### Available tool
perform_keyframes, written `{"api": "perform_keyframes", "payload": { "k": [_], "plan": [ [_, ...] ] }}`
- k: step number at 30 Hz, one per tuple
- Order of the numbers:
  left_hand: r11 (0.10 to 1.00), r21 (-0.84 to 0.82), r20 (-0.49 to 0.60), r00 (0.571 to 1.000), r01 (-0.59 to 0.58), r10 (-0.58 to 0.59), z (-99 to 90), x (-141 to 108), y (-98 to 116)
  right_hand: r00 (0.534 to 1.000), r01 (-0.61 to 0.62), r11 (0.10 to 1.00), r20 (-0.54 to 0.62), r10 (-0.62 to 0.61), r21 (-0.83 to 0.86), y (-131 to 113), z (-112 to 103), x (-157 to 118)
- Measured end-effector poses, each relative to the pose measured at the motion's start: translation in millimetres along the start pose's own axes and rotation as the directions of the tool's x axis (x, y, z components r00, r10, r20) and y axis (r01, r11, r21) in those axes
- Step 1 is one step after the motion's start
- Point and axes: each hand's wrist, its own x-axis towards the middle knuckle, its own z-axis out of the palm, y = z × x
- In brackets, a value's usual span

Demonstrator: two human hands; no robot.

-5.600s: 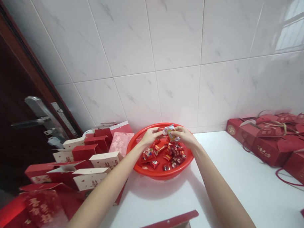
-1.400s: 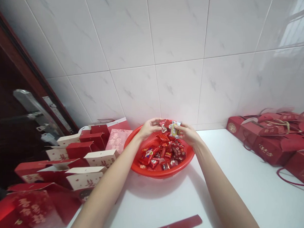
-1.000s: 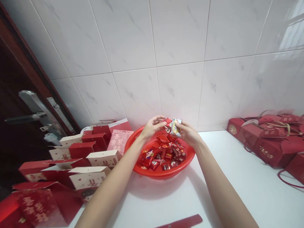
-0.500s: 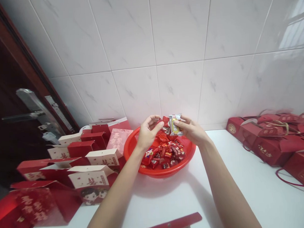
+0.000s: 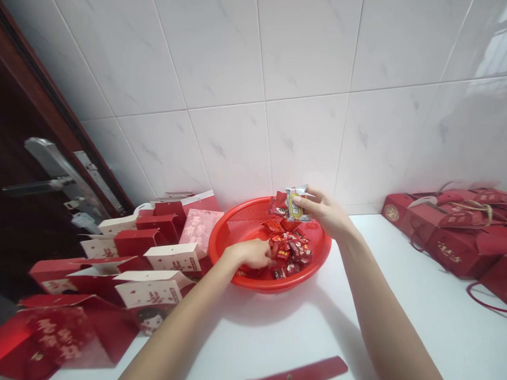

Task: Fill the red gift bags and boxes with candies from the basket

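A red plastic basket (image 5: 223,268) stands on the white table against the tiled wall, with several red-wrapped candies (image 5: 295,249) inside. My left hand (image 5: 255,253) reaches down into it at the candies, its fingers bent and their tips hidden among the wrappers. Above the basket's back right part, my right hand (image 5: 320,207) pinches a silver and yellow packet (image 5: 296,204) between thumb and fingers. A red packet (image 5: 279,203) shows just left of the silver one; whether it is held too, I cannot tell.
Several open red and white paper boxes (image 5: 130,244) stand in rows at the left, beside a dark door (image 5: 9,110). Closed red boxes (image 5: 459,249) with cord handles lie at the right. A red box edge (image 5: 293,376) shows at the bottom.
My left hand has moved down from beside the packets into the basket. My right hand still holds the silver and yellow packet in nearly the same place.
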Motion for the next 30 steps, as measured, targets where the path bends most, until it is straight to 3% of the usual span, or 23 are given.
{"api": "perform_keyframes", "payload": {
  "k": [2, 4, 8, 11, 16, 19, 21, 23, 26, 30],
  "plan": [
    [0.991, 0.071, -0.145, 0.984, 0.113, -0.102, 2.6, 4, -5, 0.999, -0.036, 0.999, -0.013, 0.036, 0.004, 5, 3, 2],
    [0.985, 0.083, -0.256, 0.958, 0.154, -0.128, 1.2, 11, -13, 0.996, -0.078, 0.997, -0.029, 0.079, 0.018, 13, 7, 6],
    [0.966, 0.112, -0.313, 0.931, 0.234, -0.189, -7.5, 28, -25, 0.982, -0.171, 0.984, -0.075, 0.174, 0.052, 32, 11, 12],
    [0.953, 0.129, -0.241, 0.941, 0.273, -0.237, -10.5, 40, -28, 0.978, -0.175, 0.984, -0.106, 0.178, 0.040, 43, 10, 15],
    [0.963, 0.091, 0.001, 0.967, 0.254, -0.255, -3.7, 47, -30, 0.969, -0.169, 0.986, -0.183, 0.169, 0.017, 52, 3, 18],
    [0.964, -0.013, 0.133, 0.956, 0.266, -0.262, 4.9, 45, -33, 0.955, -0.161, 0.986, -0.245, 0.165, 0.035, 54, 2, 20],
    [0.958, -0.099, 0.152, 0.956, 0.269, -0.253, 9.6, 44, -32, 0.946, -0.154, 0.987, -0.280, 0.163, 0.052, 53, 2, 20],
    [0.969, -0.116, 0.102, 0.973, 0.218, -0.207, 11.9, 43, -27, 0.939, -0.156, 0.986, -0.299, 0.168, 0.064, 50, 3, 20],
    [0.999, -0.014, 0.064, 0.997, 0.043, -0.042, 10.9, 40, -14, 0.935, -0.160, 0.984, -0.308, 0.178, 0.084, 46, 5, 19],
    [0.973, 0.051, -0.065, 0.971, -0.226, 0.229, 8.2, 38, 1, 0.927, -0.142, 0.986, -0.337, 0.165, 0.093, 46, 6, 18]
  ]
}}
